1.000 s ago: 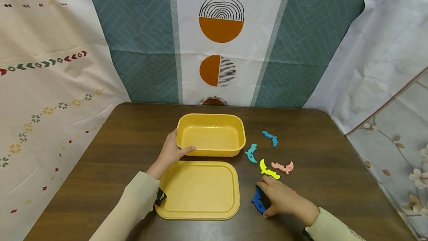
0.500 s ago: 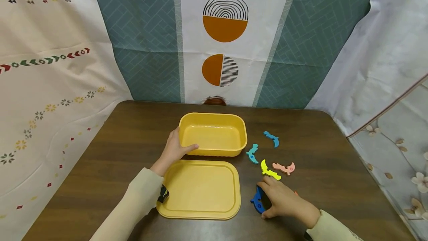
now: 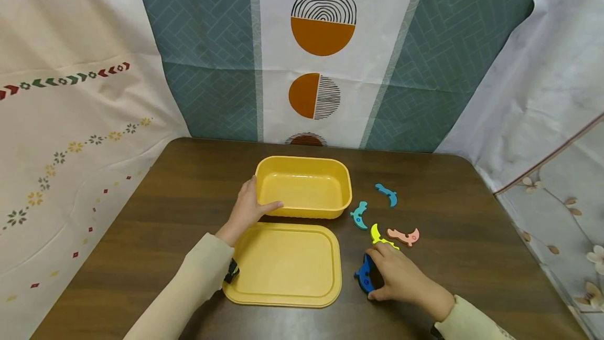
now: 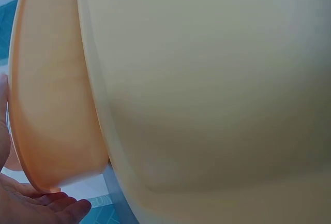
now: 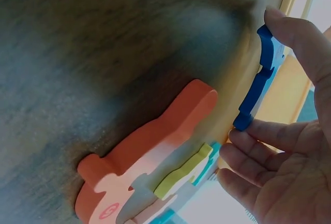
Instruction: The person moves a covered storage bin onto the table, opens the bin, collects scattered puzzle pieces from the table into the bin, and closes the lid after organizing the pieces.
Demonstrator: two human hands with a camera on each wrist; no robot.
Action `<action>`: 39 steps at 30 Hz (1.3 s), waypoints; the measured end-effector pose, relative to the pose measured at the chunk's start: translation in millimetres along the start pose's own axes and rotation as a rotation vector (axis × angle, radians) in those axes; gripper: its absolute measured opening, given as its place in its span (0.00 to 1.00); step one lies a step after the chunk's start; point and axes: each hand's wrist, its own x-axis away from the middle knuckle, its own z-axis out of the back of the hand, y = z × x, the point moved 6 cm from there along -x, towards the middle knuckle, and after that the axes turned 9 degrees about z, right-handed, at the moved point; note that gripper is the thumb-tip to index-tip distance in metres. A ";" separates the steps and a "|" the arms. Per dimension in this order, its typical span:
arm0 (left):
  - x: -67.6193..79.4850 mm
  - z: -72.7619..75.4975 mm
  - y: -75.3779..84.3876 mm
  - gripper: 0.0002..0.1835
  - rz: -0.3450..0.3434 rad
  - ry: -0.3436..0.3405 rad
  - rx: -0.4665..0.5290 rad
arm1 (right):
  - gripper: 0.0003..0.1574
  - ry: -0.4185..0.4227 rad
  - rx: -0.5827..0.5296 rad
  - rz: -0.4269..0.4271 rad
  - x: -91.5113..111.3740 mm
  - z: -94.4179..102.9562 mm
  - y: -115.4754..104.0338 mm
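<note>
In the head view my left hand (image 3: 245, 206) touches the front left corner of a yellow box (image 3: 306, 185), its thumb along the front wall and its fingers by the left side. Below that arm lies a flat yellow lid (image 3: 288, 261). My right hand (image 3: 401, 274) pinches a dark blue crescent-shaped toy block (image 5: 258, 81) at its two ends, between thumb and index finger. Whether this block is off the table, I cannot tell. A yellow block (image 3: 376, 232) is partly covered by the right hand. An orange block (image 5: 155, 138), hidden in the head view, shows close by in the right wrist view.
Several similar blocks lie right of the box: a pink block (image 3: 403, 236), a teal block (image 3: 359, 215) and a light blue block (image 3: 388, 194). All rest on a dark wooden table (image 3: 472, 235). Patterned cloths (image 3: 207, 56) hang behind and beside it.
The right hand and dark blue block have shifted slightly away from me, now covering more of the yellow block. My left hand stays at the box corner. The head view has tilted a little.
</note>
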 end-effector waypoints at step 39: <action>3.3 3.4 1.5 0.59 -0.025 0.045 -0.047 | 0.55 0.166 0.005 -0.110 -43.5 24.9 9.7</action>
